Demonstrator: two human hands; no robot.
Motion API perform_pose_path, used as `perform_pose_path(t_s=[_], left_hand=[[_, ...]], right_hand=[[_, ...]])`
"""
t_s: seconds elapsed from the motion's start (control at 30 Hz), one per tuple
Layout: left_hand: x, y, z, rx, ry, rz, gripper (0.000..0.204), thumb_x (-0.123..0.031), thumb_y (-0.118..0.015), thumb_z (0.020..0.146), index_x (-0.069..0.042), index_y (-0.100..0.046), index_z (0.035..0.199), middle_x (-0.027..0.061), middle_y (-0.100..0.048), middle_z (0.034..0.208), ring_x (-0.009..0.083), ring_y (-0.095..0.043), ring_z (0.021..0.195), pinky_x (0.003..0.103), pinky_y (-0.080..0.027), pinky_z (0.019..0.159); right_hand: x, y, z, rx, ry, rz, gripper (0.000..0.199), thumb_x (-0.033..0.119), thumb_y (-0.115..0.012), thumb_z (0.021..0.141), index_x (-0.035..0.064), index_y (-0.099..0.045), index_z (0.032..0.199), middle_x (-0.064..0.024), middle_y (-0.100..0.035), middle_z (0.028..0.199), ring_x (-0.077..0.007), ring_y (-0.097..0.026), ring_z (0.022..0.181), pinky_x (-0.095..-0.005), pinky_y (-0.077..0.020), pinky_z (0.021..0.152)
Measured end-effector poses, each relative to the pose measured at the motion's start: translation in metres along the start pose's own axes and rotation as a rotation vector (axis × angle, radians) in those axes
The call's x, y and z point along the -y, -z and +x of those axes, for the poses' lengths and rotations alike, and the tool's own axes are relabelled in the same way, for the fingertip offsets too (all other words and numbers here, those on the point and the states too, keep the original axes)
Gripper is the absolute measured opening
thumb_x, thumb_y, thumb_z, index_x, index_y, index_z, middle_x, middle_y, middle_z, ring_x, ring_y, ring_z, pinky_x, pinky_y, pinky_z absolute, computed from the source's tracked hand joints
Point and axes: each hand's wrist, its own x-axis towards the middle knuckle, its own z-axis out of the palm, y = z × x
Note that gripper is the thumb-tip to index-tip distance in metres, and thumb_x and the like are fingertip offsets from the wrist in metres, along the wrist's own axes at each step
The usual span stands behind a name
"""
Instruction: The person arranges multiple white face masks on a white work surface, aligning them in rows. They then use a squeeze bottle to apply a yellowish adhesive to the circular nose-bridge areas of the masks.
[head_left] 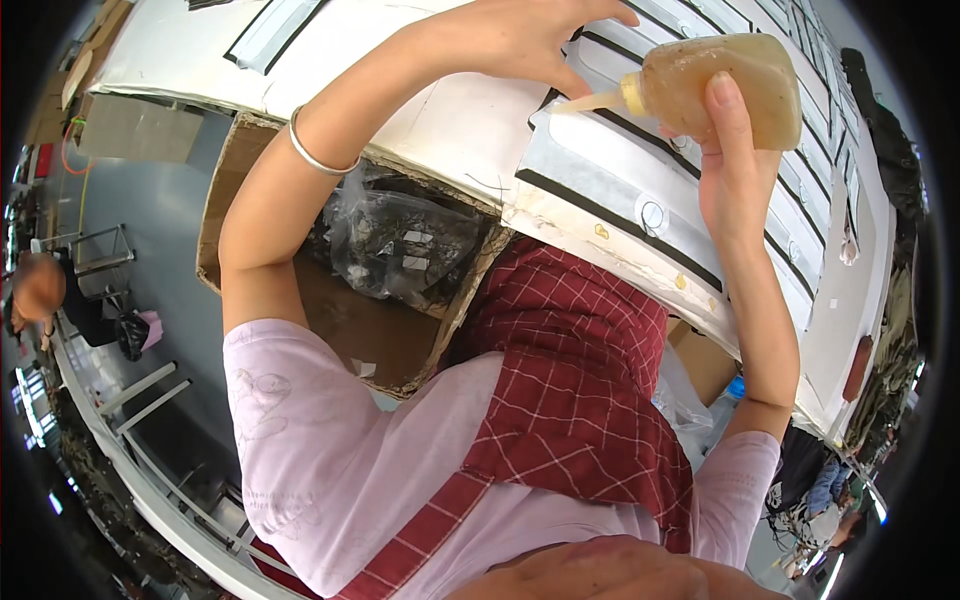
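Note:
My right hand [738, 165] is wrapped round a squeeze bottle [680, 80] of cloudy amber liquid, tipped on its side. Its pale pointed nozzle [590, 101] aims left, just above the end of a light grey panel piece [600, 175] with a black edge strip and a round mark. Over the far side of the worktable [440, 120], my left hand [515, 38] has its thumb and fingers spread apart, holding nothing. The thumb tip is close to the nozzle. More black-edged pieces [800, 190] lie in overlapping rows beneath and beyond the bottle.
Below the table edge at left stands an open cardboard box [385, 340] with a clear plastic bag [400, 240] of dark items. A separate black-edged piece [275, 35] lies at the far left. Another person [70, 295] is at the left, beyond a white rail [150, 385].

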Motion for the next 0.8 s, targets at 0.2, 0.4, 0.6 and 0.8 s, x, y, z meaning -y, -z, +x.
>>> perform_pose_path(t_s=[0.2,0.4,0.6,0.8], left_hand=[[-0.015,0.009,0.002,0.062,0.069,-0.037,0.086,-0.026,-0.088,0.068,0.004,-0.051,0.140,0.0261,-0.055,0.137,0.0446,-0.044,0.136,0.052,-0.023,0.126],[-0.016,0.005,0.002,0.136,0.126,-0.056,0.090,-0.025,-0.089,0.070,0.004,-0.046,0.144,0.0269,-0.051,0.143,0.0455,-0.036,0.143,0.051,-0.021,0.127],[-0.019,0.007,0.004,0.174,0.162,-0.053,0.091,-0.026,-0.088,0.072,0.004,-0.044,0.146,0.0271,-0.050,0.143,0.0435,-0.038,0.142,0.051,-0.020,0.127],[0.014,0.013,-0.001,-0.092,0.212,-0.187,0.075,-0.033,-0.078,0.088,-0.003,-0.045,0.149,0.0262,-0.052,0.139,0.0414,-0.046,0.136,0.045,-0.038,0.116]], right_hand=[[0.001,-0.005,0.000,-0.018,-0.027,-0.016,0.042,0.030,-0.067,0.100,0.0016,-0.055,0.129,-0.0109,-0.066,0.116,-0.0203,-0.069,0.100,-0.0367,-0.0594,0.069],[0.023,-0.019,-0.019,0.062,-0.089,-0.075,0.047,0.032,-0.066,0.101,0.0018,-0.053,0.133,-0.0112,-0.065,0.116,-0.0205,-0.068,0.102,-0.0371,-0.0592,0.070],[0.020,-0.018,-0.027,0.022,-0.031,-0.051,0.047,0.037,-0.073,0.095,0.0011,-0.062,0.123,-0.0097,-0.070,0.109,-0.0196,-0.072,0.092,-0.0312,-0.0604,0.068],[0.031,0.020,0.007,-0.037,-0.068,0.409,0.047,0.038,-0.070,0.098,0.0045,-0.059,0.129,-0.0095,-0.067,0.120,-0.0192,-0.068,0.102,-0.0338,-0.0597,0.068]])
